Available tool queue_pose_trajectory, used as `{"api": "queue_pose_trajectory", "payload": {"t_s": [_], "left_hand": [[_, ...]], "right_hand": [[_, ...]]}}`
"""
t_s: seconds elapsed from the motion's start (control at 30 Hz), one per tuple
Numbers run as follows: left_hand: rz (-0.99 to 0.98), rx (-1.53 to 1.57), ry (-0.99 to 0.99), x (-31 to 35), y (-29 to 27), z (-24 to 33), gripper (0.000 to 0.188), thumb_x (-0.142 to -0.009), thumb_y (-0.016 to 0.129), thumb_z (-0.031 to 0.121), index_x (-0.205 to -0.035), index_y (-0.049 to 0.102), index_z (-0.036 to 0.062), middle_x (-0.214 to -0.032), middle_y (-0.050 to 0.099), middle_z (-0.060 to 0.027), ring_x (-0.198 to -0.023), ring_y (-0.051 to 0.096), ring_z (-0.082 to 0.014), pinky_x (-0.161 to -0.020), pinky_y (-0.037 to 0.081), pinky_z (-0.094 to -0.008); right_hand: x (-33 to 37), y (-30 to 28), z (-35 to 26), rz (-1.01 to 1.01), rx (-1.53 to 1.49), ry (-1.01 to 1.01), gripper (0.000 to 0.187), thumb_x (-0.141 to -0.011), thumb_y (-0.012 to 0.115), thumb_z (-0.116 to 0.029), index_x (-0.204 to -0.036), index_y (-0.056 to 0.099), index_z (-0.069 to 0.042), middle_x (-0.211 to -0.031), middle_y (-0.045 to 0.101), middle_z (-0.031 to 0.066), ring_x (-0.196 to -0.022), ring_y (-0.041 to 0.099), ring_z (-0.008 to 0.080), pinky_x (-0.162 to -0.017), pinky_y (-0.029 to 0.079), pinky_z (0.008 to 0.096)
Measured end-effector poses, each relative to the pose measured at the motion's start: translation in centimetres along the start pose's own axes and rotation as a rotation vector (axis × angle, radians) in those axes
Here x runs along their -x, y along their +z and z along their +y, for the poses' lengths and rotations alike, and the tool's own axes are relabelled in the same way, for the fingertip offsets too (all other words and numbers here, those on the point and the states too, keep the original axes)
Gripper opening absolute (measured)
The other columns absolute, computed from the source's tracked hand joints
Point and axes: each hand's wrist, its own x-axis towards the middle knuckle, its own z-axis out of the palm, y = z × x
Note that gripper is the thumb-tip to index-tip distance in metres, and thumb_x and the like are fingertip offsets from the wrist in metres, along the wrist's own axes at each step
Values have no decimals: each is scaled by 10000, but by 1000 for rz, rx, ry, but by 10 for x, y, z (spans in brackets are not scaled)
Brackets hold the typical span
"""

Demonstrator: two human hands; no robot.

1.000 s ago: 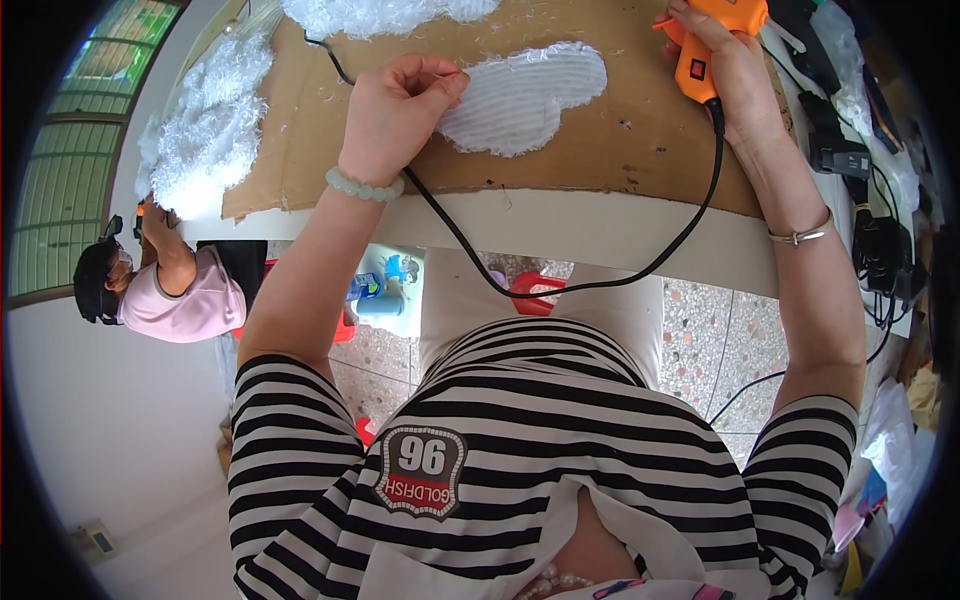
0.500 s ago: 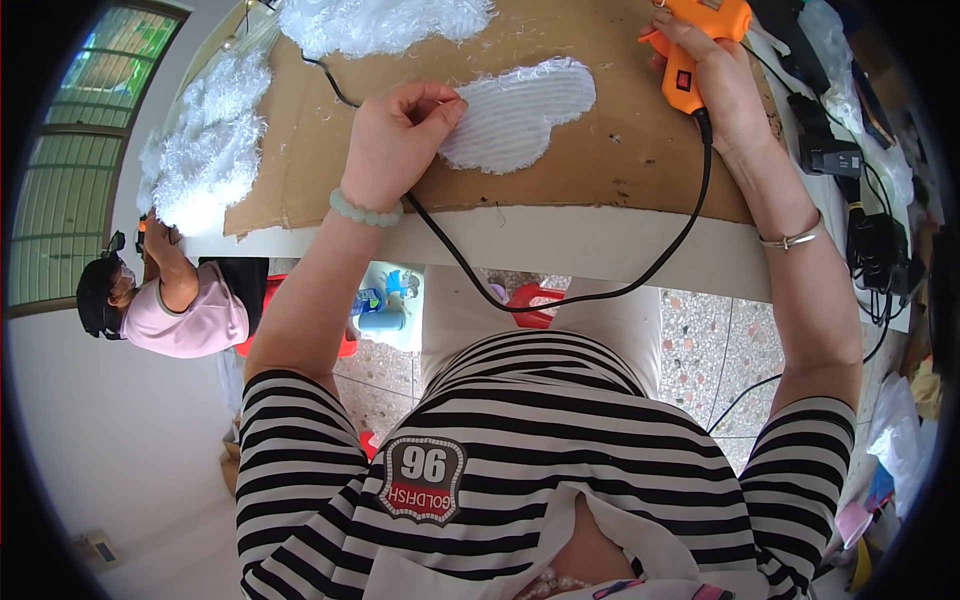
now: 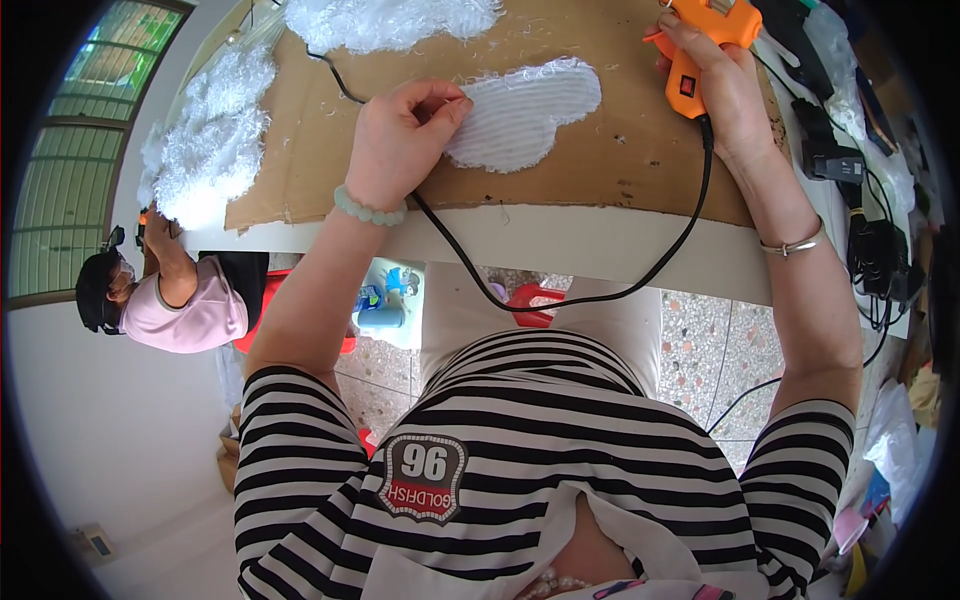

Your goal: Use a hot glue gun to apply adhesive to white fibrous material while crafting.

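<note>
Between its thumb and fingers, my left hand (image 3: 405,140) pinches the left end of a white ribbed fabric piece (image 3: 525,115) with fuzzy, frayed edges. The piece lies flat on a brown cardboard sheet (image 3: 640,170). Wrapped in my right hand (image 3: 735,105) is an orange glue gun (image 3: 687,85), held up at the far right of the cardboard. Its nozzle end is cut off by the top of the picture. From its handle a black cord (image 3: 640,285) loops down over the table's front edge and back up under my left wrist.
White shaggy material (image 3: 220,130) is heaped at the left, with another fluffy white piece (image 3: 390,22) at the back. Black adapters and cables (image 3: 835,160) crowd the right side. A co-worker in a pink top (image 3: 190,305) is at the far left. A red stool (image 3: 535,300) shows below the table.
The view has shifted very slightly. Both hands keep their hold, and the fabric piece and glue gun stay in nearly the same places.
</note>
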Motion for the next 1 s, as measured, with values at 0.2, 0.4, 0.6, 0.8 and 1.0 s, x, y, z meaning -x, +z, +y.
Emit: {"api": "queue_pose_trajectory", "payload": {"t_s": [0.2,0.4,0.6,0.8,1.0], "left_hand": [[-44,-144,33,2,-2,9,156,-835,671,123,-932,668,2,-741,649,-16,-679,575,-59,-636,472,-213],[46,-154,121,2,1,5,144,-768,688,178,-827,678,48,-692,659,-92,-572,599,-216,-554,480,-301],[79,-126,122,-1,0,5,140,-769,681,184,-826,682,56,-714,660,-93,-590,599,-224,-562,480,-312],[49,-175,132,2,0,5,131,-772,670,182,-831,685,66,-720,664,-77,-617,594,-229,-584,484,-332],[66,-210,152,0,3,5,121,-769,672,186,-817,684,75,-692,651,-58,-619,584,-224,-587,481,-340]], "right_hand": [[11,-8,0,-204,320,-73,300,-916,540,-246,-1103,595,-17,-990,648,37,-808,586,131,-741,473,267],[22,5,-3,-371,137,-82,296,-946,492,-194,-1113,565,40,-1019,633,107,-889,633,193,-835,503,312],[35,25,-11,-437,180,-21,307,-955,483,-193,-1117,552,58,-1020,629,121,-946,640,223,-856,512,343],[30,22,-3,-413,62,94,330,-949,498,-217,-1118,549,62,-1026,620,133,-984,623,243,-905,507,388],[23,20,0,-459,-89,142,293,-938,501,-219,-1066,564,37,-1013,608,125,-1010,605,259,-922,508,434]]}}
